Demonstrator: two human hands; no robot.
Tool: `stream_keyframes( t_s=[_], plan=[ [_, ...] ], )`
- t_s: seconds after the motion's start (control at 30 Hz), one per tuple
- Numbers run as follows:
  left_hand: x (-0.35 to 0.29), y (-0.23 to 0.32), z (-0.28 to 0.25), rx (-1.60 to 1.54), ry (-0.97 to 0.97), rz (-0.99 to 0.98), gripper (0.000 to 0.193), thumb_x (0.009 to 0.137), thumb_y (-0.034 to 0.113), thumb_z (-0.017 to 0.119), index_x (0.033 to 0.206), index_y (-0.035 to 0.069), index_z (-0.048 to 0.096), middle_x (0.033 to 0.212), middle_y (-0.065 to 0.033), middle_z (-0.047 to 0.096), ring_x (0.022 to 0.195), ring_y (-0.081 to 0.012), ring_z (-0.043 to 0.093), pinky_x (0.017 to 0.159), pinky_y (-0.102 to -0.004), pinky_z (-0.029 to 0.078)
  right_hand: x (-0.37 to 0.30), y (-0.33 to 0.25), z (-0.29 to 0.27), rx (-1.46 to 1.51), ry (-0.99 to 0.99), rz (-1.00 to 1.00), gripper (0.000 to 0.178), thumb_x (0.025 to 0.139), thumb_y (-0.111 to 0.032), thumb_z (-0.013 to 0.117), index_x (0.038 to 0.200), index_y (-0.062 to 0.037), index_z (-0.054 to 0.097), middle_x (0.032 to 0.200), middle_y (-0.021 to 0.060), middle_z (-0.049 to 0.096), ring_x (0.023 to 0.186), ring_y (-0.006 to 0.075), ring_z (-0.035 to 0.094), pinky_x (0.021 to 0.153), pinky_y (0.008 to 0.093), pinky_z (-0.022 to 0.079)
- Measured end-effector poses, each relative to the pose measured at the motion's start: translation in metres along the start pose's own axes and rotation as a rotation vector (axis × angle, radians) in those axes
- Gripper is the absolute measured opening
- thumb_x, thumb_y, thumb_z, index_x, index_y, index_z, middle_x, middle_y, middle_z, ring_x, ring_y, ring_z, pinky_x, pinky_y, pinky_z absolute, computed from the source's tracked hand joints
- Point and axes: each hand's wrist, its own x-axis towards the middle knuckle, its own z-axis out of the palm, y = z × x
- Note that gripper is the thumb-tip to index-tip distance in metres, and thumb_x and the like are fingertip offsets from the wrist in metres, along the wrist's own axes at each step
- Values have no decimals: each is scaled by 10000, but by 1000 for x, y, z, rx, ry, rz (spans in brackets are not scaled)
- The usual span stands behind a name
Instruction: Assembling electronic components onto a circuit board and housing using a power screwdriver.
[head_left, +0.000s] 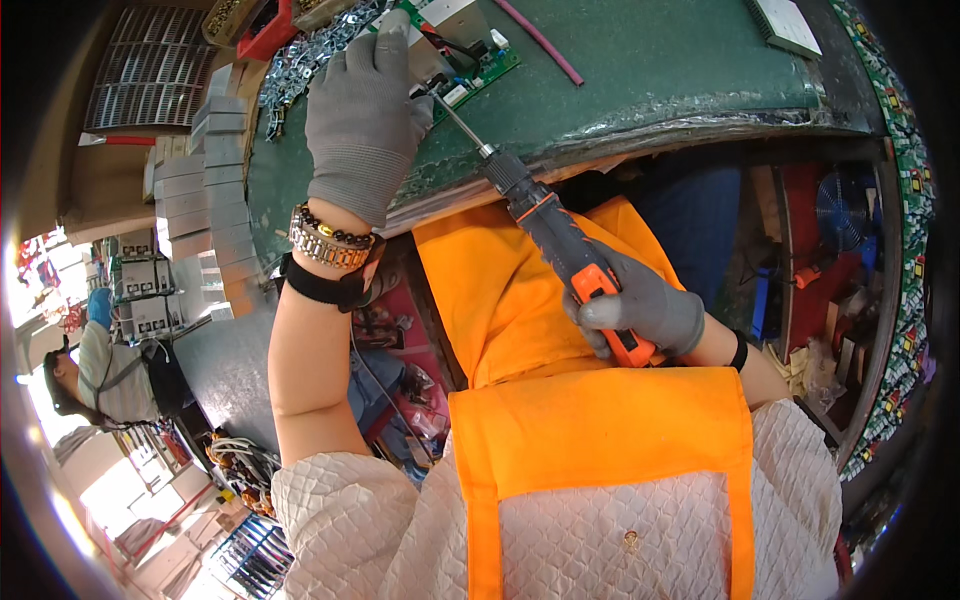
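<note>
My left hand (365, 115), in a grey glove, grips a green circuit board (492, 72) from its left side, fingers over the metal part mounted on it. The board lies at the far edge of view on the green worktop (640, 75). In my right hand (650, 305), also gloved, is a black and orange cordless screwdriver (548, 230), held tilted. Its long bit (464, 126) points up and left, its tip at the board's near side beside my left fingers. Whether the tip sits on a screw is too small to tell.
Loose screws (290, 85) lie heaped left of the board, near a red bin (265, 38). Metal blocks (215, 190) line the left edge. A pink tube (540, 40) and a finned heat sink (785, 25) lie right. Many small boards (912, 200) run along the right; another person (120, 370) is far left.
</note>
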Motion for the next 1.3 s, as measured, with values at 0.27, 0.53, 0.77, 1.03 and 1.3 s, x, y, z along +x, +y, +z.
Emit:
stream_keyframes(
  t_s=[0.27,0.53,0.77,1.03,1.3],
  plan=[
    [1,1,-1,27,-33,-31,842,750,261,793,1453,129,350,1240,-133,563,1125,-307,579,933,-412,492,0,-4,4,-45,24,36,542,748,-198,683,1217,-73,442,821,47,545,597,129,560,530,275,497],
    [1,0,-2,1,-41,-35,841,746,267,803,1447,128,361,1228,-128,567,1112,-302,586,925,-410,495,1,-4,6,-79,45,45,529,739,-189,682,1197,-76,442,822,48,547,596,131,563,529,281,491],
    [0,0,-3,-20,-36,-27,837,751,272,802,1449,132,362,1226,-128,569,1095,-299,595,914,-411,496,2,1,4,-73,17,11,598,751,-156,663,1285,-72,407,833,48,557,602,134,572,532,284,490],
    [1,2,-4,-16,-58,-40,835,750,279,800,1447,121,369,1231,-135,563,1088,-302,595,906,-406,499,2,0,8,-97,63,31,614,753,-155,695,1289,-65,409,836,44,555,615,126,578,556,279,499],
    [3,-19,-8,-163,-100,83,721,791,152,724,1418,82,374,1180,-144,578,1061,-327,603,919,-418,502,6,4,10,-168,139,-108,719,702,-103,766,1315,-42,396,853,26,548,668,110,574,598,269,512]
  ],
)
